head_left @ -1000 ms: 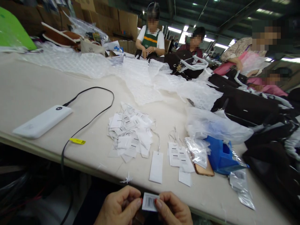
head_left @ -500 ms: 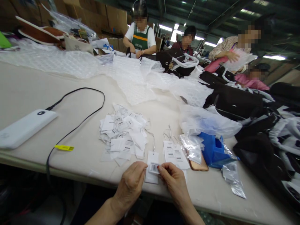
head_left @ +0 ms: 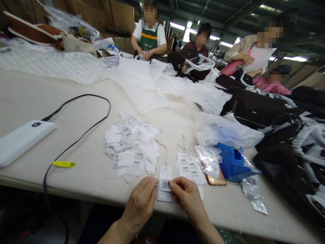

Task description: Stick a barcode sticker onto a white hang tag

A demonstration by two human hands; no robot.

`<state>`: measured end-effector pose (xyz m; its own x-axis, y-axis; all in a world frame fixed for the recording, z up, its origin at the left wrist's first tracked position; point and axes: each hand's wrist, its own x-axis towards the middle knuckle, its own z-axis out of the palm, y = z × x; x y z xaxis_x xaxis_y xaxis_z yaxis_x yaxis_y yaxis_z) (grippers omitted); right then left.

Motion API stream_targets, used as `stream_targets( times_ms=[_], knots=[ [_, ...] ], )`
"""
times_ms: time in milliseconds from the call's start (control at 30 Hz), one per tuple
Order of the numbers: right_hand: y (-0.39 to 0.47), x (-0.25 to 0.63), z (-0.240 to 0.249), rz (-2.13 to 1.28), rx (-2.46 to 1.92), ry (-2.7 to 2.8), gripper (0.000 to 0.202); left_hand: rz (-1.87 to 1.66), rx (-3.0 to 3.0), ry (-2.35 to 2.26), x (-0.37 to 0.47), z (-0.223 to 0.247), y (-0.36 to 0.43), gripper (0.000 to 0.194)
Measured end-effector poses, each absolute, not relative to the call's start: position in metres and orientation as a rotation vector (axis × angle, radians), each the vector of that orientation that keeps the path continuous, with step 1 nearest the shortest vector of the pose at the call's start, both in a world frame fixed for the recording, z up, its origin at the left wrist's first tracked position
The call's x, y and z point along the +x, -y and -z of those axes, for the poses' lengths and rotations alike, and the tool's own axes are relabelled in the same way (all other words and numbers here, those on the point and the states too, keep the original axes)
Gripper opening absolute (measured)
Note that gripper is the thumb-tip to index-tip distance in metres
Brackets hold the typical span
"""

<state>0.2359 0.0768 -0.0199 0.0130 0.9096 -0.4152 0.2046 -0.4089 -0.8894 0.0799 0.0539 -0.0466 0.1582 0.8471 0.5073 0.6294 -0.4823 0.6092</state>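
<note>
White power bank (head_left: 21, 141) at the table's (head_left: 38, 98) left edge, black cable (head_left: 76, 135) looping from it past a yellow tag (head_left: 63, 164). Heap of loose white hang tags (head_left: 130, 145) mid-table. Blue plastic box (head_left: 232, 162) and clear bags (head_left: 223, 130) toward the right edge; bubble wrap (head_left: 142, 81) along the far side. Black bags (head_left: 254, 106) at right. Co-workers at the far edge.

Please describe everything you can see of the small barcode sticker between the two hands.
The barcode sticker is a small white rectangle, paper by its look, with black bars printed on it. It lies flat over a longer white hang tag near the table's front edge. The left hand pinches its left side, the right hand its right side.
</note>
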Motion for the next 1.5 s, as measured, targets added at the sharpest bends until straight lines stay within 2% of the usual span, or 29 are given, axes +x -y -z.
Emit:
stream_targets(
  times_ms=[733,1500],
  knots=[
    [-0.0744,0.2327,0.0244,-1.271,-1.735,1.29,0.023,-1.202,2.206,-1.438,0.0804,0.0471,-0.0554,0.019],
    [-0.0728,0.2278,0.0195,-0.946,-1.902,1.675,0.019,-0.906,2.518,-1.392,0.0782,0.0501,-0.0533,0.027]
  ],
)
